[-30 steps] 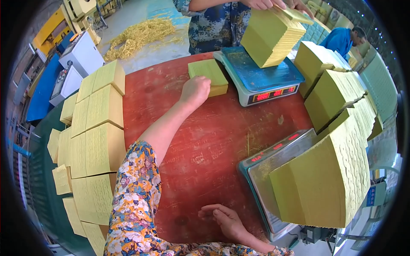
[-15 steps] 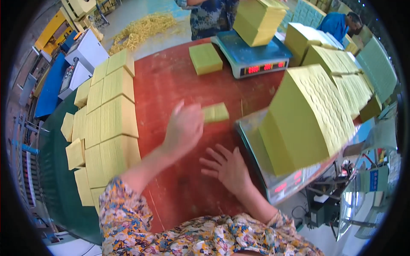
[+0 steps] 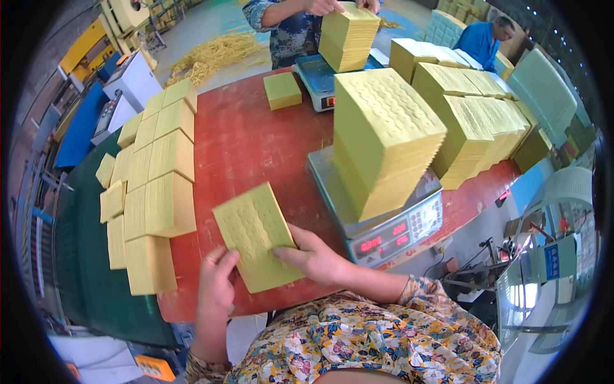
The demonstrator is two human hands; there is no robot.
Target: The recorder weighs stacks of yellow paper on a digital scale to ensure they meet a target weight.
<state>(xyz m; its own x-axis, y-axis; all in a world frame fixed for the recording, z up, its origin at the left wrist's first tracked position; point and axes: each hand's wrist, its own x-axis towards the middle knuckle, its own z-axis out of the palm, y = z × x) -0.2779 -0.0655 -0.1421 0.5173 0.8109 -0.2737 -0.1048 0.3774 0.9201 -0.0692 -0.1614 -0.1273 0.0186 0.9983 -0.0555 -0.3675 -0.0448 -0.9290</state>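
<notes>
A thin bundle of yellow paper sheets (image 3: 254,224), with wavy rows of cuts across its top face, is held tilted above the near part of the red table. My right hand (image 3: 313,257) grips its right edge, thumb on top and fingers beneath. At the lower left edge, my left hand (image 3: 219,281) pinches the bundle between thumb and fingers. Just beyond my right hand, a tall stack of yellow paper (image 3: 384,141) stands on a digital scale (image 3: 361,233) with lit red digits.
Yellow paper stacks (image 3: 169,153) line the red table's (image 3: 224,153) left side, beside a green surface (image 3: 83,256). More stacks (image 3: 470,128) stand at right. A small block (image 3: 282,90) lies ahead. Across the table, a co-worker's hands touch a stack (image 3: 347,38) on another scale (image 3: 309,77).
My left hand has come back from the middle of the table, and my right hand has closed from open. Both now hold the paper bundle. The view has shifted.
</notes>
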